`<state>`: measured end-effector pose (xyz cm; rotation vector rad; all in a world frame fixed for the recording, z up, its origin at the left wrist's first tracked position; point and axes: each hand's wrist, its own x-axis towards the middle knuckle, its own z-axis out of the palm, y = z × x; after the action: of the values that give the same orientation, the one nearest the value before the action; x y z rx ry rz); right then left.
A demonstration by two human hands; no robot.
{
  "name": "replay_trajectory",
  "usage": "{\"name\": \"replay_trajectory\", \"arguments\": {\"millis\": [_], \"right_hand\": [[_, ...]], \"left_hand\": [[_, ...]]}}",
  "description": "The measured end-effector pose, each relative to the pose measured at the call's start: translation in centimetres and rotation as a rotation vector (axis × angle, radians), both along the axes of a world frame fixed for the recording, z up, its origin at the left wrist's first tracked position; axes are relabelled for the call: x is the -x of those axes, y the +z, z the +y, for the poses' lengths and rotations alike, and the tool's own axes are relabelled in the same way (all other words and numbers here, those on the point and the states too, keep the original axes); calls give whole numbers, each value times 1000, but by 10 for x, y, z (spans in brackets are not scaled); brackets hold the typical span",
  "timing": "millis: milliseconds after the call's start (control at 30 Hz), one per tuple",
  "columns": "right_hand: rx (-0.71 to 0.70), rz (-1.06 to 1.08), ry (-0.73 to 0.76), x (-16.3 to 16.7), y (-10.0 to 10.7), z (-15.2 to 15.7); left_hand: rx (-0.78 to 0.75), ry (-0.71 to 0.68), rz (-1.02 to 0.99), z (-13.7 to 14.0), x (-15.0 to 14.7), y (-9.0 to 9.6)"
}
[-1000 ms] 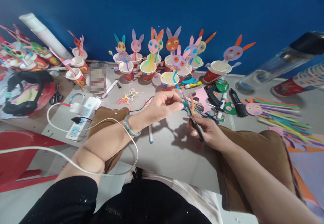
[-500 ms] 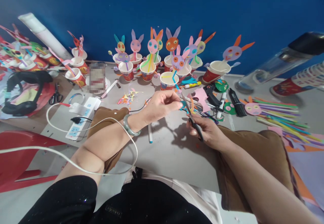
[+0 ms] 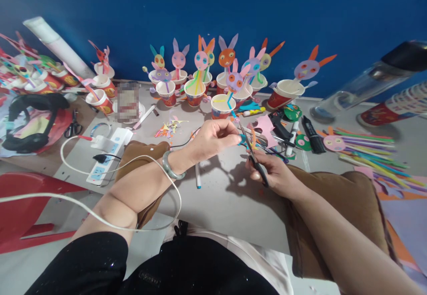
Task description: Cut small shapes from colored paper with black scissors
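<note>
My left hand [image 3: 215, 138] pinches a small teal piece of paper [image 3: 243, 140] between thumb and fingers. My right hand [image 3: 271, 172] grips black-handled scissors [image 3: 256, 165], whose blades point up and away, close beside the teal paper. Whether the blades touch the paper I cannot tell. Just beyond my hands stands a paper cup [image 3: 223, 108] with a purple paper rabbit head [image 3: 234, 81] on a bent pipe cleaner. A white marker with a blue end [image 3: 198, 177] lies on the table below my left hand.
More cups with paper rabbits [image 3: 195, 94] line the blue wall. Paper scraps [image 3: 169, 128], a pink sheet [image 3: 265, 128], a glue gun [image 3: 279, 126] and a black marker [image 3: 312, 135] lie about. Pipe cleaners [image 3: 370, 148] are at right. A power strip [image 3: 108, 157] sits left; its white cable loops over my left arm.
Almost nothing differs. My hands, the teal paper and the scissors hold nearly the same position, with only a very slight shift of the view.
</note>
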<state>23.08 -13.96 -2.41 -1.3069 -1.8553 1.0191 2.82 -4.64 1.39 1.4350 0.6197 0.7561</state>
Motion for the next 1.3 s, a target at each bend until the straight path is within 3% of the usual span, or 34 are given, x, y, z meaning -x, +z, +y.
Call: {"name": "replay_trajectory", "arguments": {"millis": [733, 933, 1300], "right_hand": [[7, 12, -23, 0, -2, 0], [14, 18, -26, -1, -3, 0], [7, 11, -26, -1, -3, -1]], "left_hand": [[-41, 19, -5, 1, 0, 1], [2, -71, 2, -1, -1, -3], [-19, -17, -4, 0, 0, -4]]}}
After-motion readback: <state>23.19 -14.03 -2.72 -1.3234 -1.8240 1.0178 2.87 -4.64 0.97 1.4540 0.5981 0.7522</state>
